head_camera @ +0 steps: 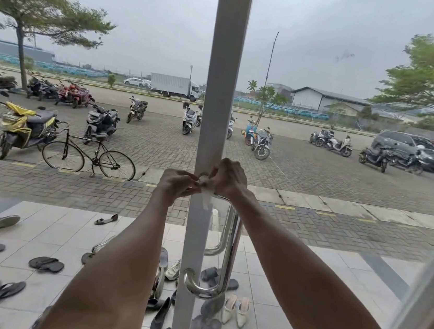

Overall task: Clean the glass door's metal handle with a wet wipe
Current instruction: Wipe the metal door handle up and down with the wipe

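Note:
A polished metal handle [227, 250] runs vertically on the white door frame [221, 83], curving into the frame at top and bottom. A white wet wipe [206, 198] hangs between my two hands just above the handle's upper end. My left hand [176, 186] pinches the wipe's left edge. My right hand [229, 178] grips its other edge, fingers curled, close to the frame. Part of the wipe is hidden by my fingers.
Glass panes stand on both sides of the frame. Outside, several sandals and shoes [235, 310] lie on the tiled porch. Beyond are a bicycle [88, 156], parked scooters and a car. Another white door edge [424, 293] leans in at the right.

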A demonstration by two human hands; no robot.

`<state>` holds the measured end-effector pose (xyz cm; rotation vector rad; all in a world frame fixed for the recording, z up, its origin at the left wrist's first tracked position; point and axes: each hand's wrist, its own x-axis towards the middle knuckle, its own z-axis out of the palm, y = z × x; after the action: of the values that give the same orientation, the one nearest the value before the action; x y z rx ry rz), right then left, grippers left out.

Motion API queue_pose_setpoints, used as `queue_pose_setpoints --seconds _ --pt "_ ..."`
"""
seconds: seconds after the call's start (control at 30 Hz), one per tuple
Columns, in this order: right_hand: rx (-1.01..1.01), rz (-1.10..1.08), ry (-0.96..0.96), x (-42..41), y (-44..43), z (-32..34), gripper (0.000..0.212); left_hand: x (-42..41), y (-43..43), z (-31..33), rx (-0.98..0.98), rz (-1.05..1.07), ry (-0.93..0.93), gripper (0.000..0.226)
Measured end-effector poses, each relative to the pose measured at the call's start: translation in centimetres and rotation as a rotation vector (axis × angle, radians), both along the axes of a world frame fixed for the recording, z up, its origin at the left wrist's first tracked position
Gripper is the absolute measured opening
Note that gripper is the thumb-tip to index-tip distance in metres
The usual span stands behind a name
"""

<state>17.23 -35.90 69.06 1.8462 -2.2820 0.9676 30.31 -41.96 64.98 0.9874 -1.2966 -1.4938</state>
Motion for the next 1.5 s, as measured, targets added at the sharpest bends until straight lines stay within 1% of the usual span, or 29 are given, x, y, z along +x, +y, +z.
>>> queue_pose_setpoints --seconds 0.07,0.17,0.27,0.33,0.37,0.4,0.47,0.5,0.57,0.63,0.67,0.73,0.83,0.97,1.03,1.1,1.17,1.3,1.4,1.5 --pt "0.051 0.006 -0.018 -0.4 0.2 0.4 0.028 0.0 0.1 0.1 0.028 -0.016 0.054 0.029" --pt "0.097 0.009 -0.042 -0.3 0.0 0.8 0.03 0.0 0.1 0.2 0.049 -0.012 0.065 0.028" --pt "0.089 0.012 -0.023 0.3 -0.4 0.6 0.028 -0.3 0.0 0.4 0.027 0.043 0.067 0.028" --pt "0.063 0.009 0.001 0.7 -0.5 0.3 0.028 -0.6 -0.1 0.4 -0.017 0.107 0.013 0.026" --pt "0.054 0.01 0.012 0.9 -0.6 0.1 0.029 -0.8 -0.2 0.3 -0.084 0.163 -0.067 0.025" --pt "0.051 0.013 0.024 1.0 -0.6 -0.1 0.028 -0.9 -0.5 0.2 -0.205 0.23 -0.189 0.023" --pt "0.055 0.022 0.059 1.1 -0.3 -0.3 0.024 -0.9 -0.3 0.2 -0.535 0.33 -0.449 0.012" --pt "0.053 0.028 0.082 1.1 -0.1 -0.4 0.022 -1.0 0.0 0.3 -0.67 0.33 -0.538 0.01" --pt "0.042 0.037 0.122 0.8 0.5 -0.5 0.025 -1.2 0.5 0.5 -0.88 0.245 -0.72 0.018" --pt "0.044 0.04 0.153 0.2 1.0 -0.6 0.03 -1.2 0.9 0.8 -1.031 0.172 -0.914 0.02" --pt "0.047 0.039 0.161 0.0 1.1 -0.6 0.031 -1.1 1.0 0.8 -1.063 0.143 -0.981 0.021" --pt "0.035 0.029 0.167 -0.2 1.0 -0.8 0.034 -0.8 1.0 0.9 -1.078 0.094 -1.048 0.023" --pt "-0.004 0.032 0.21 0.4 0.7 -1.3 0.034 -0.4 1.0 1.0 -1.082 0.063 -1.077 0.025" --pt "-0.081 0.035 0.213 1.3 0.2 -2.4 0.029 -0.4 0.9 1.0 -1.082 0.046 -1.058 0.025" --pt "-0.124 0.043 0.249 1.2 0.7 -2.9 0.027 -0.4 0.7 0.9 -1.08 0.047 -1.05 0.026" --pt "-0.187 0.097 0.304 0.4 1.5 -3.3 0.019 -0.4 0.6 0.8 -1.066 0.061 -1.038 0.028" --pt "-0.174 0.118 0.334 -0.6 2.4 -3.4 0.015 -0.3 0.7 0.7 -1.056 0.068 -1.016 0.034" --pt "-0.078 0.054 0.351 -1.4 2.5 -3.1 0.024 -0.3 0.9 0.8 -1.053 0.072 -1.022 0.039" --pt "-0.091 0.048 0.396 -0.2 2.0 -2.6 0.026 -0.4 1.0 0.9 -1.041 0.09 -1.029 0.039" --pt "-0.139 0.052 0.425 0.8 1.5 -2.7 0.02 -0.4 1.0 0.9 -1.022 0.088 -1.023 0.033"
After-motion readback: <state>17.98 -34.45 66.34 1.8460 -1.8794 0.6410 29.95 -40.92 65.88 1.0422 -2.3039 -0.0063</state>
